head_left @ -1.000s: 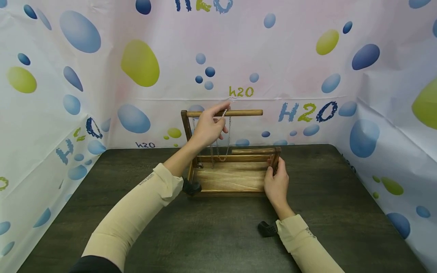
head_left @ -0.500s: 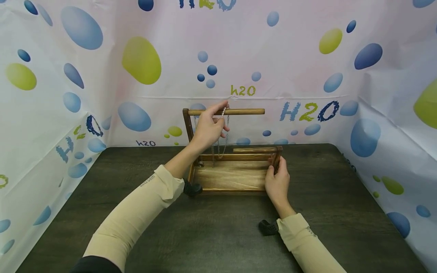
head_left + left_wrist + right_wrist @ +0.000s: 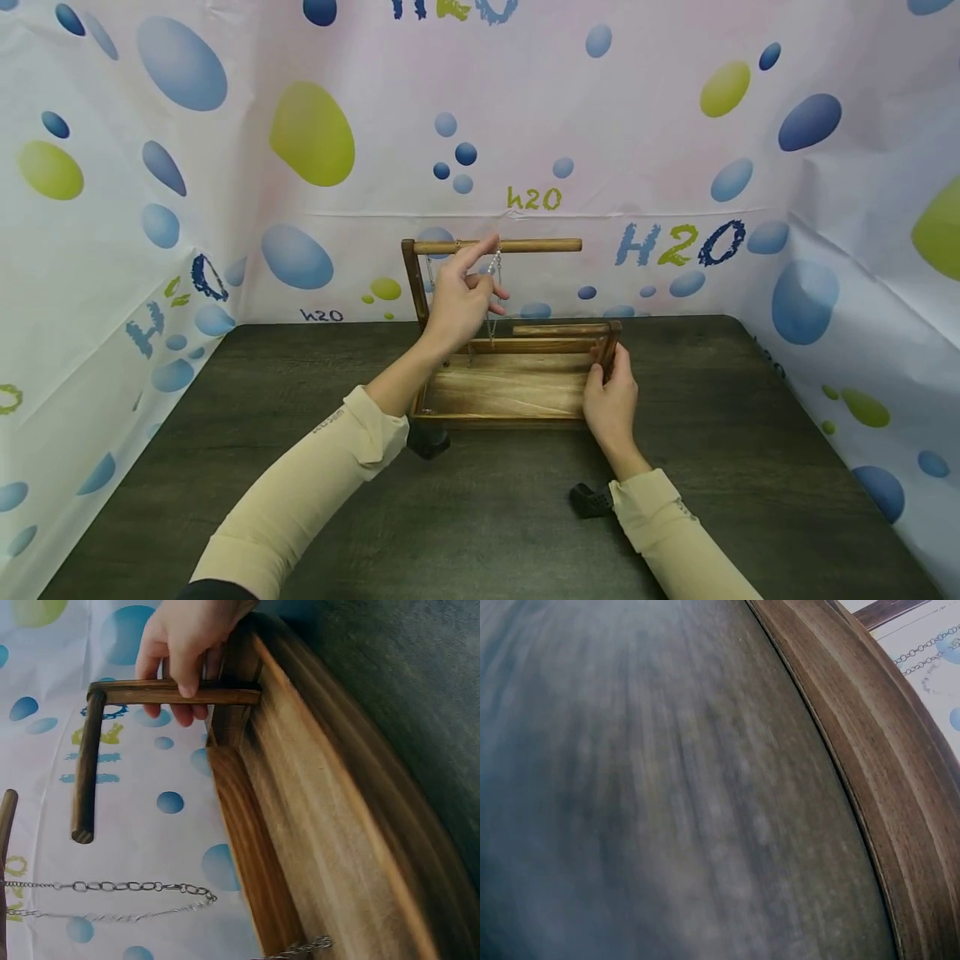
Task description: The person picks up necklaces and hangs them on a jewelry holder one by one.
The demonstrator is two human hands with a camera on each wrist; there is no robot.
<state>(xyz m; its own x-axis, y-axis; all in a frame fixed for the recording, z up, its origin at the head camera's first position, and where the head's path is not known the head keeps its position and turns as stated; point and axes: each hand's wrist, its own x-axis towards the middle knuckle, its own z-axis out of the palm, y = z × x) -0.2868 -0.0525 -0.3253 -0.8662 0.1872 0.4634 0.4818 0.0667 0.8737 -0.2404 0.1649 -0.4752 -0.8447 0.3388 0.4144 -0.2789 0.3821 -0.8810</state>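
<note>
A wooden jewellery stand (image 3: 510, 387) with a shallow tray and two side posts faces me. Its tall left post carries a long upper bar (image 3: 543, 246); the short right post carries a lower bar (image 3: 558, 331). My left hand (image 3: 461, 304) is at the upper bar, index finger stretched toward it, other fingers bent around a strand of a silver chain (image 3: 499, 271). That chain hangs in a narrow loop, with larger links along one strand (image 3: 146, 886) in the left wrist view. My right hand (image 3: 611, 400) grips the short post, fingers behind and thumb in front (image 3: 187, 637).
Another thin chain (image 3: 430, 268) hangs near the tall post, and a chain end (image 3: 304, 947) lies near the tray's back rail. The stand rests on a dark wooden table (image 3: 480, 517). A white patterned backdrop (image 3: 637, 125) rises behind and along both sides.
My left hand has dipped slightly, its index fingertip lower against the bar. The chain loop's lower end has risen and narrowed. My right hand keeps its hold on the post.
</note>
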